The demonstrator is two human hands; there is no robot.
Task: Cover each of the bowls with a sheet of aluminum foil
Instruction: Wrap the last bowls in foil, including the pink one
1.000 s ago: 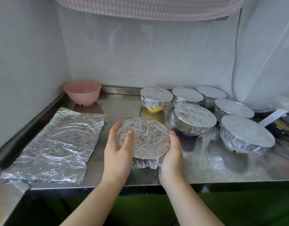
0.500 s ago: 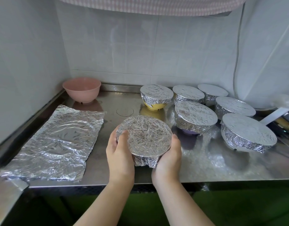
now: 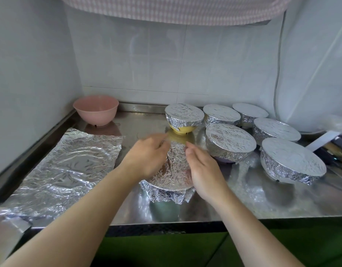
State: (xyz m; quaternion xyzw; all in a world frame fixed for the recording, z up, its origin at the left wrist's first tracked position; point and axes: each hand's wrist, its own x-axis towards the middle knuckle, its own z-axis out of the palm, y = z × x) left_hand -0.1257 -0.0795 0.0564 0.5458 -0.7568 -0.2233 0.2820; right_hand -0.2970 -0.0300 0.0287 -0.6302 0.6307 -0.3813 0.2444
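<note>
Foil-covered bowl (image 3: 167, 182) under both your hands.
Your left hand (image 3: 147, 157) and right hand (image 3: 202, 168) rest loosely open on it (fingers blurred); pressing hard could tear the foil.

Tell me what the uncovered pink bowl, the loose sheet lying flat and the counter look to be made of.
Pink bowl: probably plastic or melamine; matte, even colour, thin rim.
Loose sheet: aluminum foil; bright silver, crinkled all over, holding sharp creases.
Counter: apparently stainless steel; grey brushed sheen, blurred reflections of the bowls, raised metal lip at the back.
</note>
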